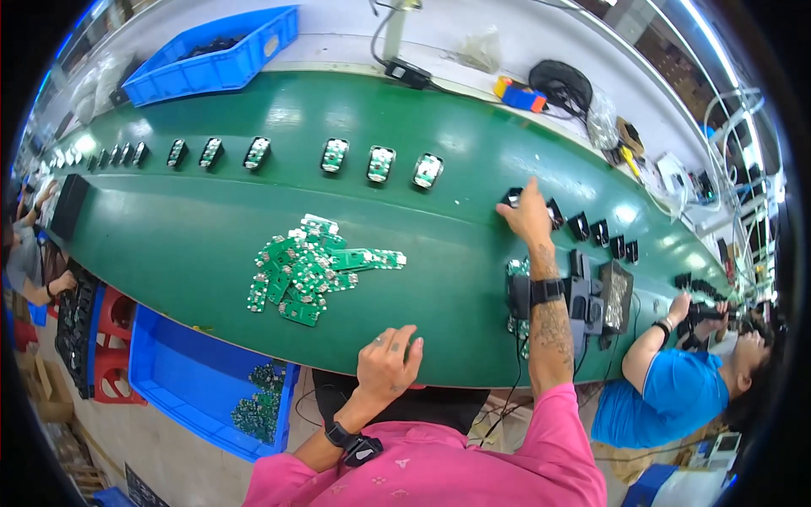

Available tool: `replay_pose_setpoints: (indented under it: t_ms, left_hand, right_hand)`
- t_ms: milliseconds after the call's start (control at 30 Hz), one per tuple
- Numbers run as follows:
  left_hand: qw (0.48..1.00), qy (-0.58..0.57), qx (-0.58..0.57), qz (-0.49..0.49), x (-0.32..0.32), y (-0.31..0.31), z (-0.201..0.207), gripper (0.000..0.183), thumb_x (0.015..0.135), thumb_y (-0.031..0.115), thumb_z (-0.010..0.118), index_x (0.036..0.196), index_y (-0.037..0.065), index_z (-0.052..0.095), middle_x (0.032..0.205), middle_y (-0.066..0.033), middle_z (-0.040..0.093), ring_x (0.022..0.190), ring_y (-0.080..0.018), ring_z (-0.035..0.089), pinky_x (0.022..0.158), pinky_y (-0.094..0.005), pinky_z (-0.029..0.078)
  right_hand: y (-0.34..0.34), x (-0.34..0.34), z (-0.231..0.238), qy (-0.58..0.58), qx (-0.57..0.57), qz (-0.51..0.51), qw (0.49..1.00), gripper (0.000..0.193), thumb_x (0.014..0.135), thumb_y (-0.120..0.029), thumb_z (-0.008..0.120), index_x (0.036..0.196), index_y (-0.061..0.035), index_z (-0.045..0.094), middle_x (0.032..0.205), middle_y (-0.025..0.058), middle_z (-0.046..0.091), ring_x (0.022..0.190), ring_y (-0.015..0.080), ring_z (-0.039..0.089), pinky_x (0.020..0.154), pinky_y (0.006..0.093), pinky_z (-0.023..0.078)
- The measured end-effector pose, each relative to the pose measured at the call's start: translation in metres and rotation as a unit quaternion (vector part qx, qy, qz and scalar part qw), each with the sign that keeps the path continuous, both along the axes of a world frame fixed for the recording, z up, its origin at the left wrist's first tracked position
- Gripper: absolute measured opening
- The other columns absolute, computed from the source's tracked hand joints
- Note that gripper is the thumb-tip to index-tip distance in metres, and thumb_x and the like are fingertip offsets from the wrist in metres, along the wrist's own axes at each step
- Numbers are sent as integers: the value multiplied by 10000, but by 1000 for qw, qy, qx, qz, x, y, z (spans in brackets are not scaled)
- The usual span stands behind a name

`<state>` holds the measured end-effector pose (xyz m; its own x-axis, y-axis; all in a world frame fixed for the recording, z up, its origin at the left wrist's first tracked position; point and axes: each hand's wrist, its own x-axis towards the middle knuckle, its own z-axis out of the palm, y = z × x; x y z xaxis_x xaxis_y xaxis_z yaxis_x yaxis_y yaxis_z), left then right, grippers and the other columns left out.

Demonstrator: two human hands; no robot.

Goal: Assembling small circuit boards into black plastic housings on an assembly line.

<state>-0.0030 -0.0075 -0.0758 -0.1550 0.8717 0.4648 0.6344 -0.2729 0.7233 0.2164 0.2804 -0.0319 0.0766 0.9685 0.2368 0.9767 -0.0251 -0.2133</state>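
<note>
My right hand [527, 217] reaches far across the green conveyor belt [203, 228] and closes on a small black housing [512, 197] at the left end of a row of black housings [601, 235]. My left hand [387, 362] rests flat on the near edge of the belt, fingers loosely spread, holding nothing. A pile of green circuit boards [311, 267] lies in the middle of the belt, left of both hands. A row of black housings fitted with green boards [378, 163] runs along the far side of the belt.
A blue bin [177, 372] holding green boards sits below the belt's near edge. Another blue bin [213, 59] stands on the far shelf. A black fixture [591, 300] sits beside my right forearm. A person in a blue shirt [676, 384] works at right.
</note>
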Motion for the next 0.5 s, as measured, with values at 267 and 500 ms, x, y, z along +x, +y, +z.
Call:
replay_pose_setpoints:
  t_ms: [267,500]
  left_hand:
    - [983,-171,-61,-25,9,11,36,893,763,239,832,1482,32,344,1457,-242,362,905,-290,671,724,-372,571]
    - [972,-83,-133,-173,-1,-1,12,899,709,78,853,1442,34,335,1340,-169,545,1155,-319,618,928,-366,543]
  right_hand:
    - [-175,-78,20,357,-126,241,894,747,719,-130,803,1366,2,455,960,134,633,713,141,644,620,293,517]
    - [-245,-60,16,515,-255,162,802,323,832,-104,694,1122,28,639,826,138,676,753,261,690,661,364,530]
